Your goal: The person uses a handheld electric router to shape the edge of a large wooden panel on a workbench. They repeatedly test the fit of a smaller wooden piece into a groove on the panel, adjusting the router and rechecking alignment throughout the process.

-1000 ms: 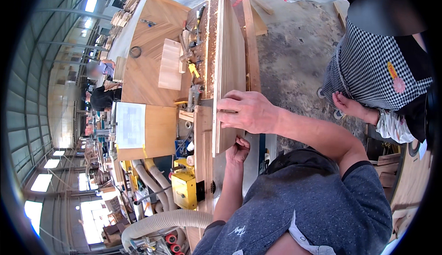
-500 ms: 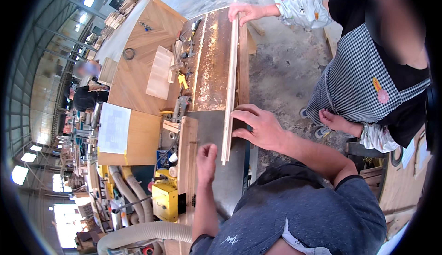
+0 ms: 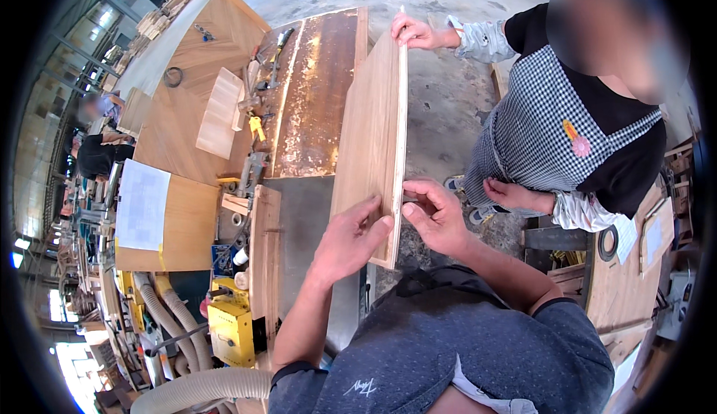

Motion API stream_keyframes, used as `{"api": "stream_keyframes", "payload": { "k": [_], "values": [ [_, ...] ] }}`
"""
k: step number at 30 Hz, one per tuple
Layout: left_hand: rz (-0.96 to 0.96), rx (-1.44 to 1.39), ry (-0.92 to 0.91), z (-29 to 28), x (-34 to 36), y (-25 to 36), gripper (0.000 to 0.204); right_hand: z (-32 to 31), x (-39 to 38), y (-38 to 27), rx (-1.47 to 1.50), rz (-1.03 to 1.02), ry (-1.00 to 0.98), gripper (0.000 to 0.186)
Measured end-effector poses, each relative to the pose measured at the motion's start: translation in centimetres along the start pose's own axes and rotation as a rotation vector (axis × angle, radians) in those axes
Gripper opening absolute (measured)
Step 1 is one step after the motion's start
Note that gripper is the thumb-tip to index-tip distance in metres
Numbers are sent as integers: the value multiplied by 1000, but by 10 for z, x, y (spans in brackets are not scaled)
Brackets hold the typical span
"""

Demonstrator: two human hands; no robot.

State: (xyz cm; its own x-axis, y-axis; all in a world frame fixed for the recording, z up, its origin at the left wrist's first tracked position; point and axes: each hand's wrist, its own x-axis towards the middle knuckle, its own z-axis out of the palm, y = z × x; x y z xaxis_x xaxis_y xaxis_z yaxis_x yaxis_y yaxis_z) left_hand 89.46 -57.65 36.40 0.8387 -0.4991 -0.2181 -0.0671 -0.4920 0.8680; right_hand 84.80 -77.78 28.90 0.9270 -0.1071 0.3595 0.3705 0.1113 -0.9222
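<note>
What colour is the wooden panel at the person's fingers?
The wooden panel is light brown; it shows best in the head view.

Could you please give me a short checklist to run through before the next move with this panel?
1. Left hand against the panel's face: ok.
2. Right hand firmly gripping the edge: cannot tell; its fingertips are at the edge.
3. Co-worker's hand on the far end: ok.
4. Co-worker's other hand on the panel: not ok, it is off it.
5. Yellow tool apart from the panel: ok.
</note>
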Motion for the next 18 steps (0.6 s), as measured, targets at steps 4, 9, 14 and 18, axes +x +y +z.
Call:
{"api": "stream_keyframes", "payload": {
  "k": [4, 9, 14, 18],
  "values": [
    [-33, 186, -61, 2, 6, 29, 54, -2, -13, -2, 12, 0, 43, 37],
    [-81, 294, -73, 9, 9, 55, 53, -6, -25, -7, -83, 3, 79, 36],
    [-52, 330, -43, 20, 5, 54, 50, -7, -38, 2, -73, 59, 138, 36],
    [20, 318, -6, 30, 0, 45, 49, -5, -41, 2, 68, 74, 176, 36]
  ]
}}
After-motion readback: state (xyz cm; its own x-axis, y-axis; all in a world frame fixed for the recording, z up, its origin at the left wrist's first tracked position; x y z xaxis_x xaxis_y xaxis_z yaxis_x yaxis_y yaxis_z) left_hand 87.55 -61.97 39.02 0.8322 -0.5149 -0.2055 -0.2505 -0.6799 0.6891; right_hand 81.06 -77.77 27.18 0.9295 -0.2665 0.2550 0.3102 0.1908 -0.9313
